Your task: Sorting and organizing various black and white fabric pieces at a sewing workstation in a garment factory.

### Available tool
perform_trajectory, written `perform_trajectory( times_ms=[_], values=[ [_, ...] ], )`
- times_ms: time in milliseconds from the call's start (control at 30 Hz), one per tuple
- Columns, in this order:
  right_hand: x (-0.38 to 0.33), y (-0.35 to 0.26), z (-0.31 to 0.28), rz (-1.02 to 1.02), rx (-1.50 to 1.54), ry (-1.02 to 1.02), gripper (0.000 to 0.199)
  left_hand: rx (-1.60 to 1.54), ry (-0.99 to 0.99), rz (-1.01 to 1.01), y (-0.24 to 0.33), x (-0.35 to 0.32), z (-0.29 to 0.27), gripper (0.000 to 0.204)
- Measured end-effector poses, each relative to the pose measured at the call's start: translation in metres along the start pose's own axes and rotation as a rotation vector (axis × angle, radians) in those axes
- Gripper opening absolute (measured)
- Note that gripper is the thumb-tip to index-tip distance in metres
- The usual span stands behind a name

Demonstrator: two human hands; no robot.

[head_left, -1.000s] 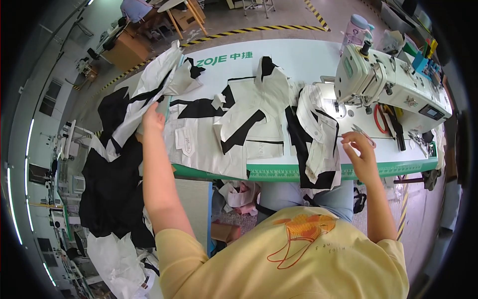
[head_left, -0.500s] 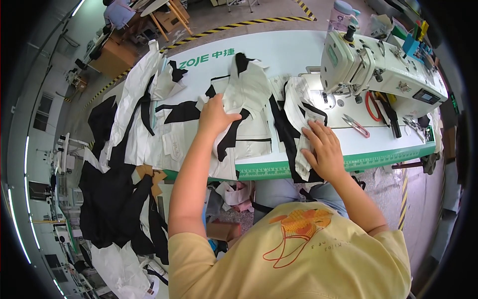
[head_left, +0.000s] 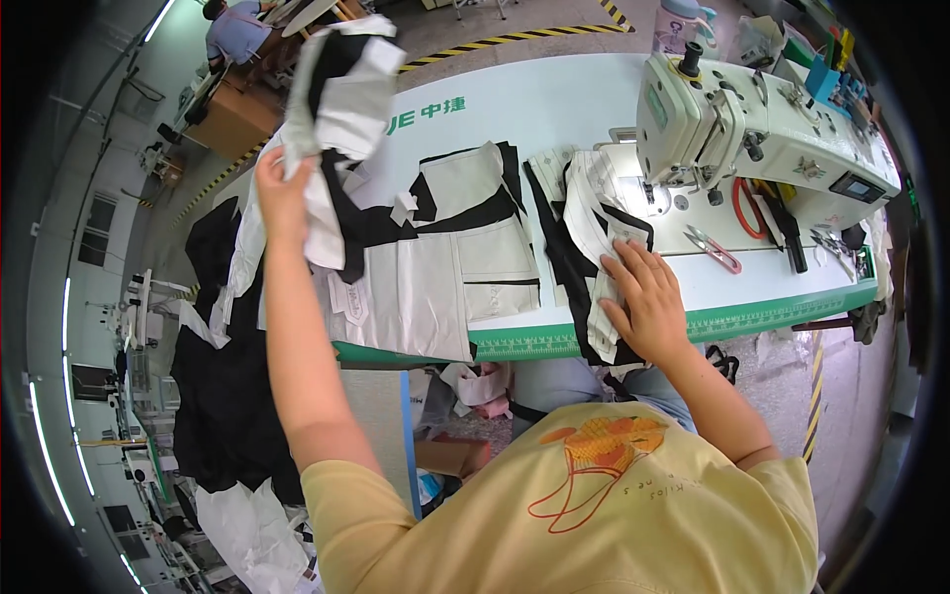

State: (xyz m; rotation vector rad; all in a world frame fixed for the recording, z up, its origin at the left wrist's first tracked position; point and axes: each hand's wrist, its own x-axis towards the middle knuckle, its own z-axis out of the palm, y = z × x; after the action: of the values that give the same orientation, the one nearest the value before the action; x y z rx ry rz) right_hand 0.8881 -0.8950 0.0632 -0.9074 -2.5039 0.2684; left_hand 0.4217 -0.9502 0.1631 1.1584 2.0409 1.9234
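My left hand (head_left: 284, 198) is closed on a black-and-white fabric piece (head_left: 354, 107), raised over the left end of the table. The piece hangs partly upright, its upper part blurred by motion. My right hand (head_left: 645, 302) lies with fingers stretched out on a narrow white fabric strip with black edging (head_left: 584, 213) near the front edge. Between my hands, several flat white-and-black fabric panels (head_left: 495, 252) are spread out, one with stitched lines. A small white tab (head_left: 403, 209) sits on them.
A sewing machine (head_left: 772, 139) stands at the right, with thread snips (head_left: 714, 249) and red-handled scissors (head_left: 744, 210) beside it. Black fabric (head_left: 228, 406) hangs off the table's left end. Another person (head_left: 237, 40) sits at the far left. A bottle (head_left: 677, 25) stands behind the machine.
My left hand has moved left and away from the middle panels, carrying a fabric piece and uncovering the panels beneath. My right hand has stayed in place on the strip.
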Motion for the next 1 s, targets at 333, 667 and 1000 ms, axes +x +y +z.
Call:
perform_trajectory(
  times_ms=[333, 667, 1000],
  values=[
    [0.004, -0.005, 0.000, -0.008, 0.019, -0.011, 0.048, 0.101, 0.332, -0.588, -0.052, 0.008, -0.126, 0.048],
    [0.006, -0.007, 0.001, -0.011, -0.017, -0.049, 0.050, 0.927, -0.791, 0.106, 0.018, -0.212, -0.042, 0.073],
    [0.004, -0.009, 0.001, -0.010, -0.031, -0.051, 0.049, 0.614, -0.103, -0.224, 0.045, -0.152, -0.072, 0.029]
  ],
)
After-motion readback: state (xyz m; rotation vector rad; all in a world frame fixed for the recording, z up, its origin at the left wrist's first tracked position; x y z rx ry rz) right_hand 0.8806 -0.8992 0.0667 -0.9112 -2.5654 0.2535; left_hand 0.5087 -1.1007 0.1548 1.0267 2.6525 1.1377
